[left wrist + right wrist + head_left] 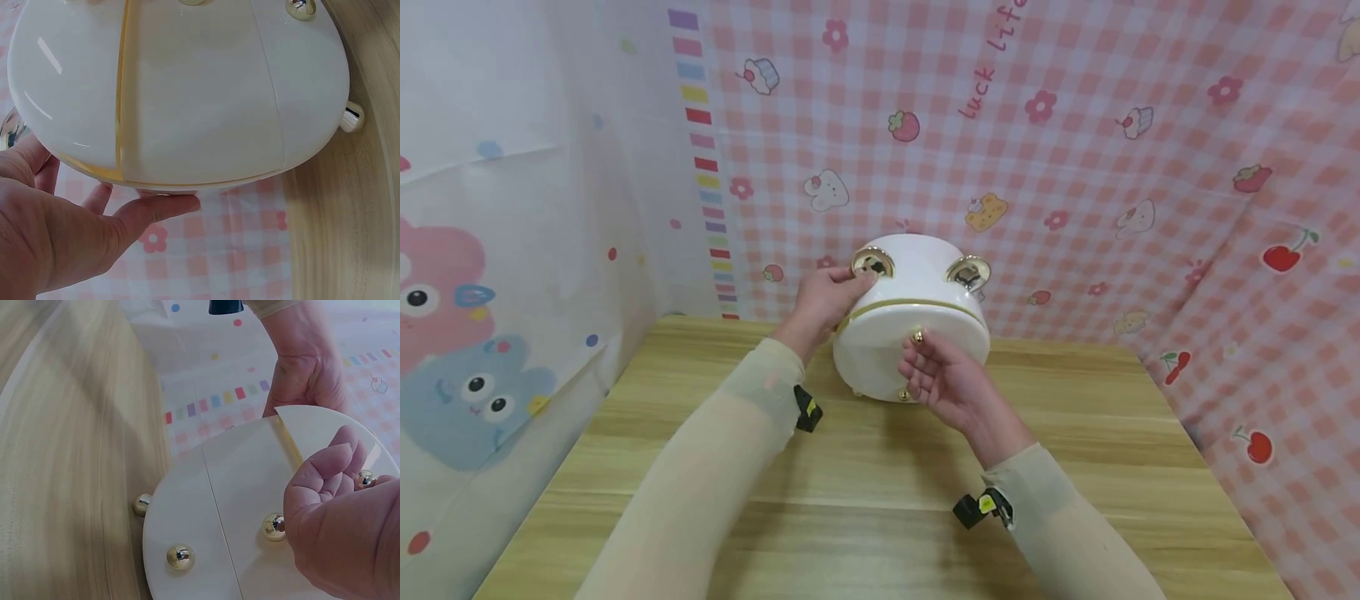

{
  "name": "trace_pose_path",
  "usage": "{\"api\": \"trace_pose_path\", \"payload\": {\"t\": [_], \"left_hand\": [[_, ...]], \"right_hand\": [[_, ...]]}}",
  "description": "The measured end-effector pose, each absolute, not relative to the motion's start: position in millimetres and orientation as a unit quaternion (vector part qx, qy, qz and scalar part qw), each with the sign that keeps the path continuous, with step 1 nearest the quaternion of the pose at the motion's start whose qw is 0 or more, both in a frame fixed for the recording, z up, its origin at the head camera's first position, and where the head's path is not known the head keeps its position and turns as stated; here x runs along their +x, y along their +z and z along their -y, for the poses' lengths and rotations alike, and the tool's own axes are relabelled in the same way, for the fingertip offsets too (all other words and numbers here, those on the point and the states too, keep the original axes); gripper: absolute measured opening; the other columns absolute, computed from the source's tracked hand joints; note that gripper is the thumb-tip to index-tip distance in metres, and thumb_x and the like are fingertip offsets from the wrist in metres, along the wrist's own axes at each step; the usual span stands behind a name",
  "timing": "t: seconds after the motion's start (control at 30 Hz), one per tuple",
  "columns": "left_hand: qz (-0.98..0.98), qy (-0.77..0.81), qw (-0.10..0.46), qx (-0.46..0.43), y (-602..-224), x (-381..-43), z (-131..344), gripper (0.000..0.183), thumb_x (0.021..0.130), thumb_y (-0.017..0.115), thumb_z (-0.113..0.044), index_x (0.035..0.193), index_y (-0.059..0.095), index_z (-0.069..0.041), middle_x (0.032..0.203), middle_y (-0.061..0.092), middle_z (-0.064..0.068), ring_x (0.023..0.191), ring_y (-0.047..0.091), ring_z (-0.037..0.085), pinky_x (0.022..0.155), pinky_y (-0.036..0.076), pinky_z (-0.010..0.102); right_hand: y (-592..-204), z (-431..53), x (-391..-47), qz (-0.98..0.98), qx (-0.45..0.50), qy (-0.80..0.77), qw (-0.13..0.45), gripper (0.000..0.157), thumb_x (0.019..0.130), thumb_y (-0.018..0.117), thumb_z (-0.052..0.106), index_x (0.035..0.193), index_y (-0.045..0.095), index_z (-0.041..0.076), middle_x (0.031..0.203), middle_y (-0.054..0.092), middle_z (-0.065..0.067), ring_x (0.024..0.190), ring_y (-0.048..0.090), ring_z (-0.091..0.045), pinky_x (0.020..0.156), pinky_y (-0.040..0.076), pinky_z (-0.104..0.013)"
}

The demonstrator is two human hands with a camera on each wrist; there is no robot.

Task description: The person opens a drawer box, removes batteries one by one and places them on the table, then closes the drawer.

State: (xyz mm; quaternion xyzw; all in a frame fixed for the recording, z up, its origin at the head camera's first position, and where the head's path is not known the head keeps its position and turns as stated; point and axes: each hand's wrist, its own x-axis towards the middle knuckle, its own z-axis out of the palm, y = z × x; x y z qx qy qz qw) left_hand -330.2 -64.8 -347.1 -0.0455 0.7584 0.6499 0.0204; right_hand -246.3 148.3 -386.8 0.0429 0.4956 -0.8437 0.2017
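Note:
A white rounded box (917, 267) stands at the back of the table, with gold trim, small gold feet and round gold knobs down its front. Two gold ring-like ears stick out from its top, a left ear (872, 262) and a right ear (970, 272). My left hand (831, 300) holds the box at its upper left side by the left ear; some fingertips are hidden behind it. With thumb and curled fingers, my right hand (951, 379) pinches the upper gold knob (365, 480). The middle knob (275, 526) and lower knob (181, 557) are untouched. A gold-edged step (120, 125) shows between the top and middle sections.
The box rests on a light wooden table (865, 517). Close behind it hangs a pink checked cloth (1075, 167), which continues along the right side. A white cloth (572, 250) with cartoon prints hangs on the left. Each wrist wears a small black camera.

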Motion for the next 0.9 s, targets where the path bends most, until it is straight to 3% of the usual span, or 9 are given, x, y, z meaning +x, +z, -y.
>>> {"api": "trace_pose_path", "payload": {"t": [0.5, 0.9], "left_hand": [[-0.763, 0.643, 0.025, -0.051, -345.9, -331.0, 65.1, 0.047, 0.098, 0.079, -0.039, 0.135, 0.074, -0.009, 0.136, 0.073, 0.011, 0.109, 0.069, 0.02, 0.08, 0.057, 0.024], [-0.766, 0.641, 0.024, -0.051, -346.5, -331.3, 64.5, 0.047, 0.098, 0.079, -0.039, 0.135, 0.074, -0.01, 0.137, 0.072, 0.011, 0.116, 0.07, 0.023, 0.092, 0.06, 0.031]], "right_hand": [[-391.4, -149.9, -239.5, -0.509, 0.032, -0.834, 0.21, 0.036, 0.113, 0.054, 0.041, 0.102, 0.076, 0.015, 0.094, 0.082, 0.001, 0.085, 0.077, -0.012, 0.075, 0.06, -0.023], [-391.5, -151.8, -231.3, -0.524, 0.019, -0.824, 0.216, 0.038, 0.115, 0.049, 0.04, 0.099, 0.076, 0.018, 0.095, 0.083, 0.004, 0.09, 0.078, -0.011, 0.08, 0.059, -0.025]]}}
